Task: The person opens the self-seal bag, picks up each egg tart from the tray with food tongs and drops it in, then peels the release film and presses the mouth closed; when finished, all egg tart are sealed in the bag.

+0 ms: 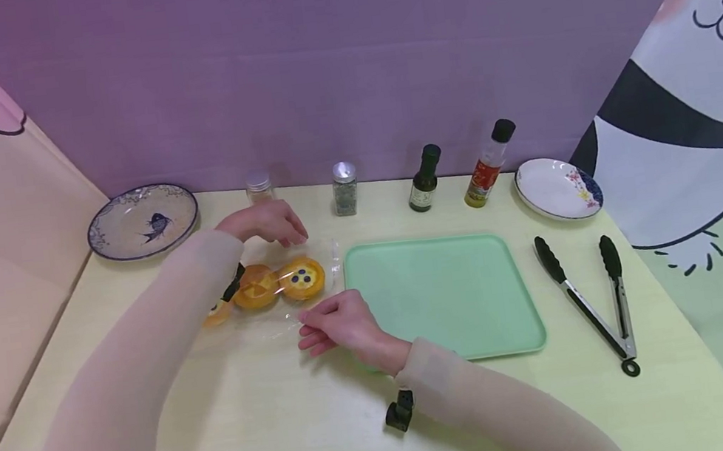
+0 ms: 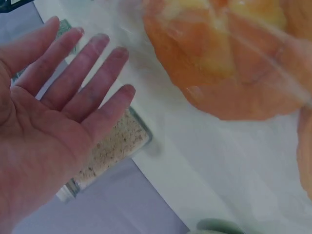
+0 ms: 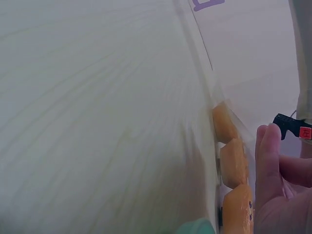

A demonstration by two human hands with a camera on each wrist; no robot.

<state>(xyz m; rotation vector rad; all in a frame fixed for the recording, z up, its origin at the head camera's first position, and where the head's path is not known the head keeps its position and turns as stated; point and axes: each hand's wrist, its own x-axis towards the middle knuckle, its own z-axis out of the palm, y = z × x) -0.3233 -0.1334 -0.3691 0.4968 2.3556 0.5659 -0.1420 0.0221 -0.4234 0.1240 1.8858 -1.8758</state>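
Observation:
A clear plastic bag (image 1: 330,259) lies left of the green tray, holding round golden tarts in a row. The tart with dark blue dots (image 1: 302,280) is rightmost; beside it sits a tart with a crossed top (image 1: 255,288). A third tart (image 1: 216,315) is partly covered by the left forearm. Over the bag's far edge, my left hand (image 1: 270,223) hovers palm down; the left wrist view shows its fingers (image 2: 92,51) spread and holding nothing. My right hand (image 1: 344,324) pinches the bag's near right corner between thumb and forefinger, its other fingers loosely extended.
A green tray (image 1: 443,298) lies right of the bag, with tongs (image 1: 588,311) beyond it. Along the back stand two shakers, including one with dark flakes (image 1: 345,191), a dark bottle (image 1: 425,179), a red-labelled bottle (image 1: 487,166), a blue-rimmed plate (image 1: 134,225) and white plates (image 1: 551,185).

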